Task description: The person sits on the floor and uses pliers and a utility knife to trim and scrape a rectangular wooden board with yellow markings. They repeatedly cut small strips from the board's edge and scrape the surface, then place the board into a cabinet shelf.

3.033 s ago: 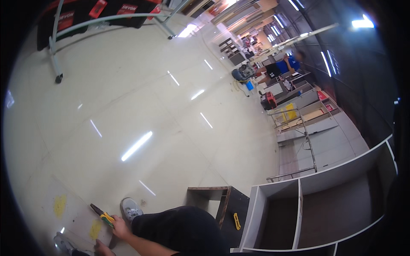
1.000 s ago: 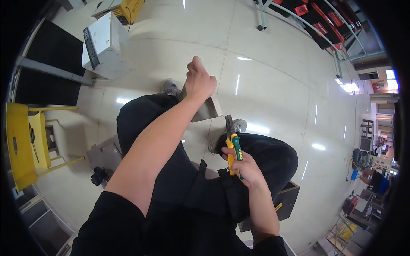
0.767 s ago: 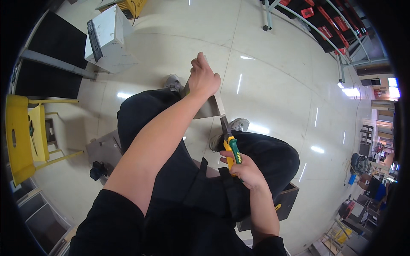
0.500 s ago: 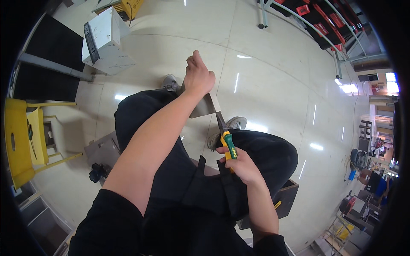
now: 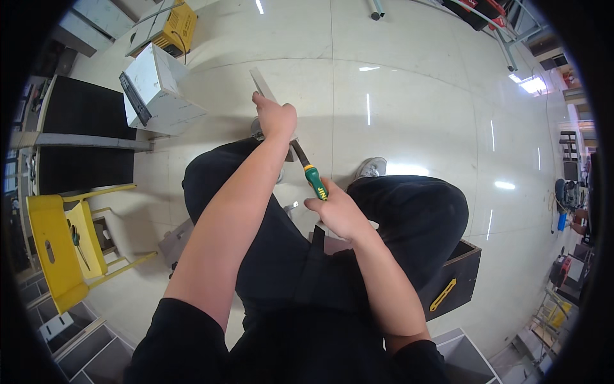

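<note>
We grip a pale panel (image 5: 263, 85) in our left hand (image 5: 277, 120) and green-and-yellow pliers (image 5: 314, 182) in our right hand (image 5: 339, 212). The pliers' tip is at the panel's near end; how far their jaws part, we cannot tell. Left of the panel stands a yellow chair (image 5: 64, 272); right, nearer us, a dark box (image 5: 465, 271).

Fisheye, left of pair on my head: faces down along my forearms (image 5: 233, 217), left hand (image 5: 279, 120) and right hand (image 5: 339, 214) fairly near, pale floor (image 5: 422, 109) spreading beyond.
</note>
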A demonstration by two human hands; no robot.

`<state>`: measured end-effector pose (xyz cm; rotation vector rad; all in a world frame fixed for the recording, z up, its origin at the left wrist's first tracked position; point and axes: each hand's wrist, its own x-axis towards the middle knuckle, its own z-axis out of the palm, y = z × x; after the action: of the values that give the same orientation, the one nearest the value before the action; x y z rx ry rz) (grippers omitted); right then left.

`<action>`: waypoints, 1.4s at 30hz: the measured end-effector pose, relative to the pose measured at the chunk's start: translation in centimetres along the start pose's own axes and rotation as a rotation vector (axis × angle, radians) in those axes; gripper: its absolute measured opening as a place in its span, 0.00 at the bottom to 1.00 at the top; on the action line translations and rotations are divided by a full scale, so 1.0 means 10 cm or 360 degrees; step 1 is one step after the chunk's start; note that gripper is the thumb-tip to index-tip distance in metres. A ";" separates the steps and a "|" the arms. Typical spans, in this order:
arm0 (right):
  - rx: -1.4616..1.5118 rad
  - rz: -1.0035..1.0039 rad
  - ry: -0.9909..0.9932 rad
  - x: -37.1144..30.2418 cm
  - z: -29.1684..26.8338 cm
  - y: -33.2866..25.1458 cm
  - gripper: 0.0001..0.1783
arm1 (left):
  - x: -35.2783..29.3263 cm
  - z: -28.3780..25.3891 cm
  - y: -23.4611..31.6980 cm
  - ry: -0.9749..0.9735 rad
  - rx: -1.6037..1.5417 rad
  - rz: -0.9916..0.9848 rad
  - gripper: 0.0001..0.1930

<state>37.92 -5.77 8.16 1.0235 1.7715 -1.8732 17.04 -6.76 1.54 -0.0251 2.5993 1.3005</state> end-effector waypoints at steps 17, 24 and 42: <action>0.0629 0.0221 0.0016 -0.17 0.34 -0.08 0.17 | -0.08 0.08 0.03 -0.0159 0.0260 0.0282 0.33; 0.0564 0.0309 -0.0093 -0.96 0.44 0.57 0.19 | 0.90 -0.01 -0.15 0.0010 0.0180 0.0202 0.29; -0.0169 -0.0324 0.0270 -1.25 0.38 0.39 0.34 | 0.97 -0.12 -0.13 -0.0151 -0.0043 0.0380 0.31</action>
<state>48.10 -12.69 14.13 1.0222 2.1205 -1.8308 7.53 -7.63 -0.84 0.3439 2.5646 1.3765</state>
